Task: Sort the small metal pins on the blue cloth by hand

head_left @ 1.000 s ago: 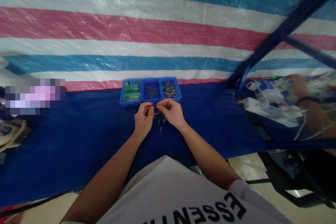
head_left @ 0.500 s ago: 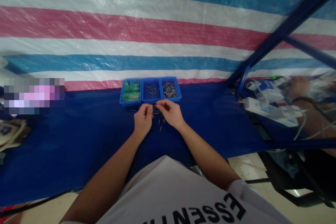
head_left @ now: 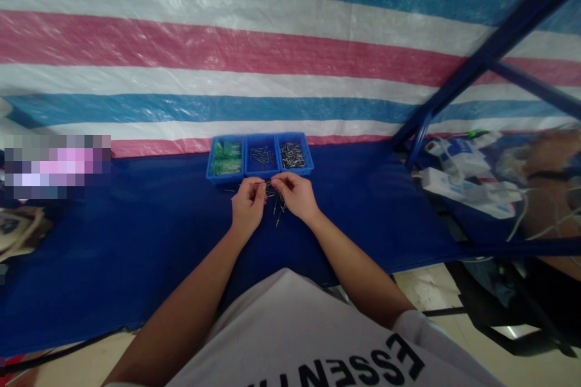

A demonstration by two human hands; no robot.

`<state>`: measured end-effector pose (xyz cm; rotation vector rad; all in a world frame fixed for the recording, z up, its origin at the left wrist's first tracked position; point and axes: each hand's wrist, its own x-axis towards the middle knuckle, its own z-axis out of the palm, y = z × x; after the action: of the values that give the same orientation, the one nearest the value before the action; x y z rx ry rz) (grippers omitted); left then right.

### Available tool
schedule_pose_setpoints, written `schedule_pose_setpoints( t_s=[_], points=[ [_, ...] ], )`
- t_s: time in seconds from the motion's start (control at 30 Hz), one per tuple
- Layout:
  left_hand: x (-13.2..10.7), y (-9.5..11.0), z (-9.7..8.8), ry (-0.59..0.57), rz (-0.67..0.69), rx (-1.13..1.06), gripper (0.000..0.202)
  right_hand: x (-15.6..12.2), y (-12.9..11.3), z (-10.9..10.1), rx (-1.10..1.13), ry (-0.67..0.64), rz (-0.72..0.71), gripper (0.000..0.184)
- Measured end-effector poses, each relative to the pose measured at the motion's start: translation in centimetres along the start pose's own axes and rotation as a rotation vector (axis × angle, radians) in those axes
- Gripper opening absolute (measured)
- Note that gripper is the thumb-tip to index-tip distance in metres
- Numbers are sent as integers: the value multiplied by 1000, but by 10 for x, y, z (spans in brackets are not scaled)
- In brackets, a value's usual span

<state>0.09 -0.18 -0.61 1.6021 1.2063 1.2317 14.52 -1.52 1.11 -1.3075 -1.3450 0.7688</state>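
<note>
My left hand [head_left: 247,202] and my right hand [head_left: 294,195] meet over the blue table cover [head_left: 136,236], fingers pinched together around a thin metal pin [head_left: 267,183] held between them. Several loose pins [head_left: 278,211] lie on the cloth just below my hands. Right behind my hands stands a row of blue trays: the left tray [head_left: 226,159] holds green parts, the middle tray [head_left: 262,158] has a few dark pins, the right tray [head_left: 294,155] is full of metal pins.
A striped plastic sheet [head_left: 254,54] hangs behind the table. A blue metal frame [head_left: 481,54] rises at the right. Beyond it lie white power strips [head_left: 458,184] with cables, and another person's arm [head_left: 549,169] moves there. Bags lie at the far left.
My hands stay pinched together in nearly the same spot, shifting only slightly. The other person's arm at the right has moved.
</note>
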Motion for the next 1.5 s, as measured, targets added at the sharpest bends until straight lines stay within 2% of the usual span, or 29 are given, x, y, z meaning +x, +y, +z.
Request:
schedule_pose_setpoints(
  t_s=[0.23, 0.4, 0.57, 0.73, 0.97, 1.5],
  points=[
    [0, 2, 0, -32, 1, -5, 25, 1, 0, 0, 70, 4, 35, 20],
    [0, 3, -2, -14, 11, 123, 24, 0, -1, 1, 77, 4, 57, 23],
    [0, 3, -5, 13, 2, 221, 32, -1, 0, 3, 118, -24, 74, 20],
    [0, 5, -4, 39, -19, 180, 39, -1, 1, 5, 146, -60, 57, 17],
    [1, 4, -2, -11, -5, -13, 24, 1, 4, 3, 146, -28, 63, 16],
    [1, 1, -4, 0, 21, 34, 22, 1, 7, 6, 230, -37, 88, 19]
  ],
)
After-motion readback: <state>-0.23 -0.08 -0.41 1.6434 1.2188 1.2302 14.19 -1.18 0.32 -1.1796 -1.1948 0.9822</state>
